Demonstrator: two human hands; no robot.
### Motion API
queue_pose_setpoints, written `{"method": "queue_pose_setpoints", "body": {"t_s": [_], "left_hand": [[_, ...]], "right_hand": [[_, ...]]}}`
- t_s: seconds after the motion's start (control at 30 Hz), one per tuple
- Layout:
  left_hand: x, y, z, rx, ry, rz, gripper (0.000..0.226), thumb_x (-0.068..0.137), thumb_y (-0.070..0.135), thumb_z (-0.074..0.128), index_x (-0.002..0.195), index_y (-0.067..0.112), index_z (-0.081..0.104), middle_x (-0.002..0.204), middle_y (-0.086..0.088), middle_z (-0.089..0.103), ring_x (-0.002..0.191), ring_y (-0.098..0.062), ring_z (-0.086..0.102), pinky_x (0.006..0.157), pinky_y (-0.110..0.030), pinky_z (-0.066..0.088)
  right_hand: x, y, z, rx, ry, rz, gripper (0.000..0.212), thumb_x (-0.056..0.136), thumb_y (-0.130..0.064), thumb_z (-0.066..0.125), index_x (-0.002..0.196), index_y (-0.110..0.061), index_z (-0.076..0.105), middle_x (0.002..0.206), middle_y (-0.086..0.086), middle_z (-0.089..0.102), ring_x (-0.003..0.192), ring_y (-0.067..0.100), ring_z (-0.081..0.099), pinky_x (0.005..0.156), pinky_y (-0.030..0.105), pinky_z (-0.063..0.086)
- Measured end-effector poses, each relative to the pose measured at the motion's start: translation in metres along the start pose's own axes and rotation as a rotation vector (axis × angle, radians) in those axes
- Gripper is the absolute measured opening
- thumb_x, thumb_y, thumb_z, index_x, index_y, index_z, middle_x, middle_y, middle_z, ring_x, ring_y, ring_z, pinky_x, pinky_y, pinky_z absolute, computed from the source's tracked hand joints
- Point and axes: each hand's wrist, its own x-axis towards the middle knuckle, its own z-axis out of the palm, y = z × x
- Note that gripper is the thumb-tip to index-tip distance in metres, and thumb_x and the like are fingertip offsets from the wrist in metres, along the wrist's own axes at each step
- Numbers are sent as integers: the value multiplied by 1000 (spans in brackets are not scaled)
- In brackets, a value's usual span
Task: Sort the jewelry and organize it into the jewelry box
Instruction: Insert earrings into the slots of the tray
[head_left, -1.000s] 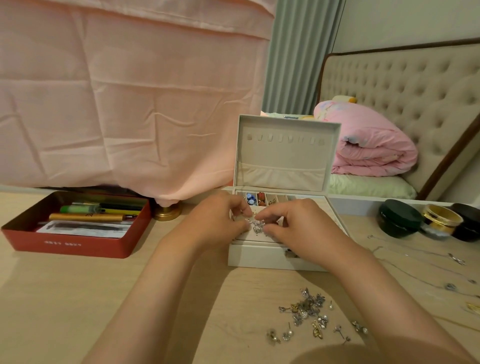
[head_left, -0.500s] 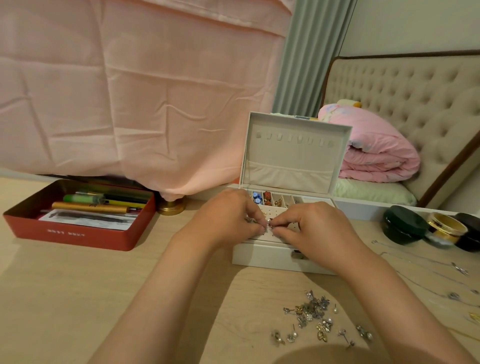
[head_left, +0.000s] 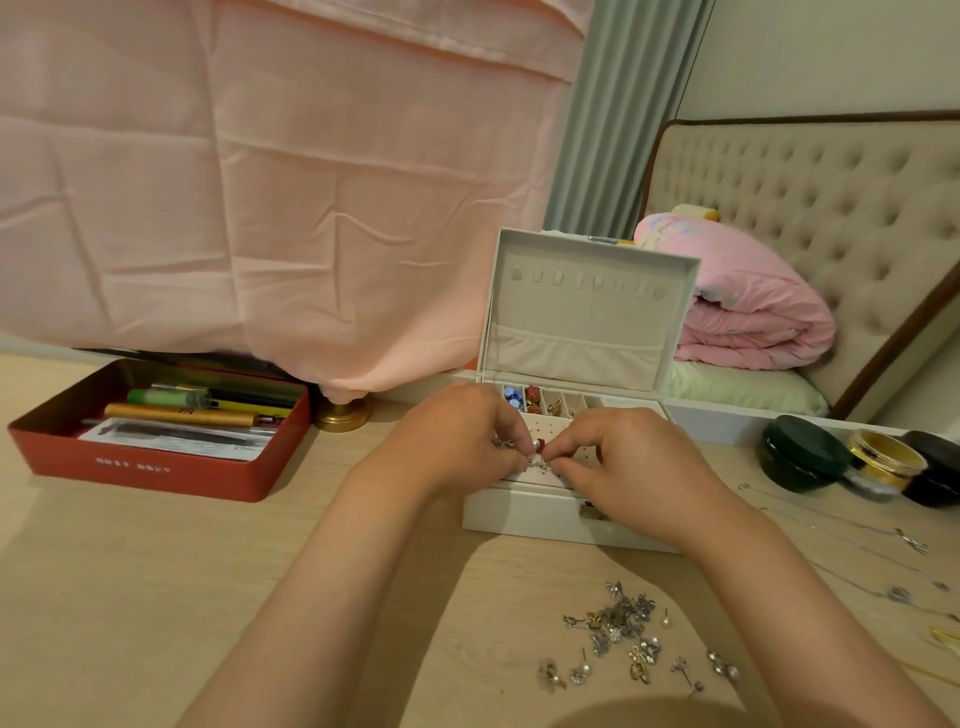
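A white jewelry box (head_left: 524, 517) stands open in the middle of the table, its lid upright. Small compartments at its back hold blue, red and gold pieces. My left hand (head_left: 462, 441) and my right hand (head_left: 628, 460) meet over the box's perforated earring panel (head_left: 545, 428). Their fingertips pinch a small silver earring (head_left: 535, 460) between them, right at the panel. A pile of loose earrings and studs (head_left: 621, 631) lies on the table in front of the box, under my right forearm.
A red tin (head_left: 140, 470) with pens and papers sits at the left. Dark round jars (head_left: 802, 452) and a gold jar (head_left: 885, 460) stand at the right, with thin necklace chains (head_left: 904, 540) near them. A pink cloth hangs behind; a bed is beyond.
My hands have lowered slightly towards the earring panel, still pinching the small silver piece. The camera has shifted a little, so the box sits further right in the view.
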Motion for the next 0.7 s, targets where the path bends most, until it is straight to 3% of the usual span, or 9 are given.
{"method": "queue_pose_setpoints", "body": {"t_s": [0.07, 0.2, 0.3, 0.4, 0.5, 0.7], "left_hand": [[0, 1, -1, 14, 1, 1, 13, 82, 34, 74, 95, 37, 78, 90, 16, 58, 79, -1, 50, 63, -16, 36], [-6, 7, -5, 34, 53, 17, 11, 85, 37, 70, 95, 36, 75, 95, 14, 59, 91, -4, 48, 75, -26, 42], [-17, 18, -8, 15, 90, 63, 9, 86, 38, 68, 93, 34, 73, 89, 14, 59, 85, -5, 49, 73, -28, 42], [-31, 30, -8, -12, 47, 85, 4, 86, 37, 67, 87, 33, 68, 80, 16, 61, 74, -2, 53, 70, -29, 48], [-49, 40, -3, 2, -79, 64, 4, 84, 35, 67, 82, 32, 66, 70, 15, 60, 64, 0, 53, 61, -24, 42], [-86, 39, 22, -47, -377, -16, 17, 75, 45, 75, 84, 31, 70, 75, 16, 67, 67, -1, 60, 60, -15, 45]], "right_hand": [[-1, 1, -1, 23, -22, 0, 12, 92, -37, 67, 96, -42, 76, 96, -22, 64, 86, 0, 56, 77, 28, 47], [-6, 9, -17, 152, 83, -8, 12, 91, -30, 69, 93, -39, 76, 93, -22, 66, 76, -14, 53, 66, 17, 36], [-21, 12, -32, 197, 62, -27, 12, 89, -29, 72, 92, -40, 76, 90, -24, 67, 74, -17, 53, 64, 13, 34], [-40, 10, -33, 213, -108, -37, 10, 85, -33, 77, 91, -40, 77, 82, -31, 66, 71, -14, 56, 63, 11, 38], [-55, 3, -28, 197, -311, -71, 15, 80, -33, 82, 93, -40, 78, 82, -26, 70, 68, -9, 59, 63, 12, 44], [-74, -9, -13, 71, -587, -101, 28, 70, -33, 88, 95, -39, 76, 86, -23, 71, 71, -9, 63, 60, 13, 43]]}}
